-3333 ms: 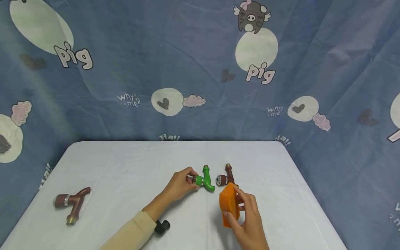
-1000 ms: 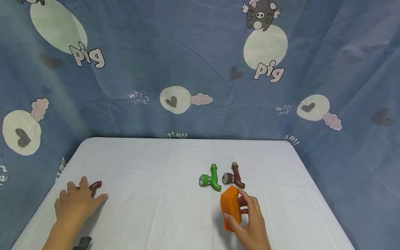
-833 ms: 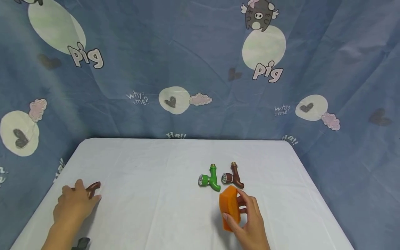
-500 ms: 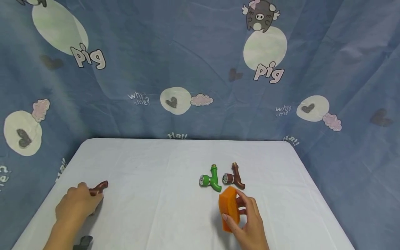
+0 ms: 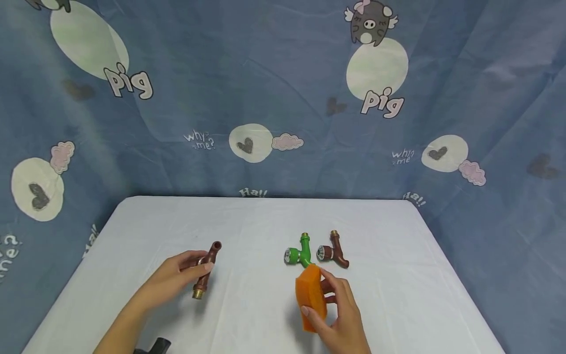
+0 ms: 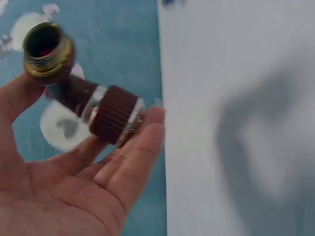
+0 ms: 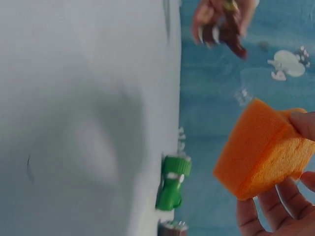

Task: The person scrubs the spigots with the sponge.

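Note:
My left hand grips a brown faucet above the left-middle of the table. Its ribbed knob sits among my fingers, and the brass threaded end faces the left wrist camera. In my right hand an orange sponge is pinched between thumb and fingers, raised over the table and casting a shadow. Just beyond the sponge lie a green faucet and a second brown faucet, side by side with their brass ends pointing away. The sponge overlaps the green spout's tip in the head view.
A white cloth covers the table. Behind it hangs a blue curtain with pig and heart prints. A black strap piece shows at my left wrist.
My left hand has left the green faucet, reached the far left, grasped the brown faucet there, lifted it and carried it rightward. The right hand with the sponge has shifted slightly left.

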The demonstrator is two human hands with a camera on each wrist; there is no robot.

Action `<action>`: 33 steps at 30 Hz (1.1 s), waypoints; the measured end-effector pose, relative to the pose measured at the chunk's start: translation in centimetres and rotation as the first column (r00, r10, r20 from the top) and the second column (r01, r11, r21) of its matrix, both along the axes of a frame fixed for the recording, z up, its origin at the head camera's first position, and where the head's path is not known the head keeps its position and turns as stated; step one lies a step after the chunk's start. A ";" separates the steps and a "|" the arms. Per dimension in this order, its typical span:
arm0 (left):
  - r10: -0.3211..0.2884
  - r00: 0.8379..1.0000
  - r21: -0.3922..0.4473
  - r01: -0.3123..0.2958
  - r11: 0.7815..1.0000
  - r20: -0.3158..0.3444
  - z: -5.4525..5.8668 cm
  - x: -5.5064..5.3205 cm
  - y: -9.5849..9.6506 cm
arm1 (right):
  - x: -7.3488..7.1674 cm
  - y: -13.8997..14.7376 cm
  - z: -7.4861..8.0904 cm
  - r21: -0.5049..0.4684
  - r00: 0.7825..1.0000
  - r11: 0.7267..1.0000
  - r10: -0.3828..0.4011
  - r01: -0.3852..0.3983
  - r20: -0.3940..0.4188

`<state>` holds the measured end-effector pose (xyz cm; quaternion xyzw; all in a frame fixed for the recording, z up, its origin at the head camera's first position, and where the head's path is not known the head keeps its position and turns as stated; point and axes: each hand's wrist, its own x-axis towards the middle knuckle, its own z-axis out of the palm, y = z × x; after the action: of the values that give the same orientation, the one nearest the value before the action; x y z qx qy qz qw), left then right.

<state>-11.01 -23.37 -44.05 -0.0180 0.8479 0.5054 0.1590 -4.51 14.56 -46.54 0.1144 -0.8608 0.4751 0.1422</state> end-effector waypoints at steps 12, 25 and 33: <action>-0.229 0.970 0.616 0.134 0.777 0.078 1.7 1.2 8.8 | 0.6 -2.4 2.6 0.012 0.915 0.975 0.210 -0.220 -0.345; -0.384 0.923 0.705 0.272 0.655 0.001 1.0 2.2 12.1 | -0.6 -3.3 2.8 0.173 0.883 0.974 0.205 -0.143 -0.422; -0.416 0.908 0.772 0.294 0.564 -0.041 1.6 1.8 11.9 | -1.7 -1.7 2.0 0.172 0.928 0.985 0.060 0.004 -0.367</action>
<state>-9.16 -11.44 -42.47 0.1850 0.5266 0.7692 0.3111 -6.23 12.88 -44.49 0.2261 -0.8539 0.3720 0.2853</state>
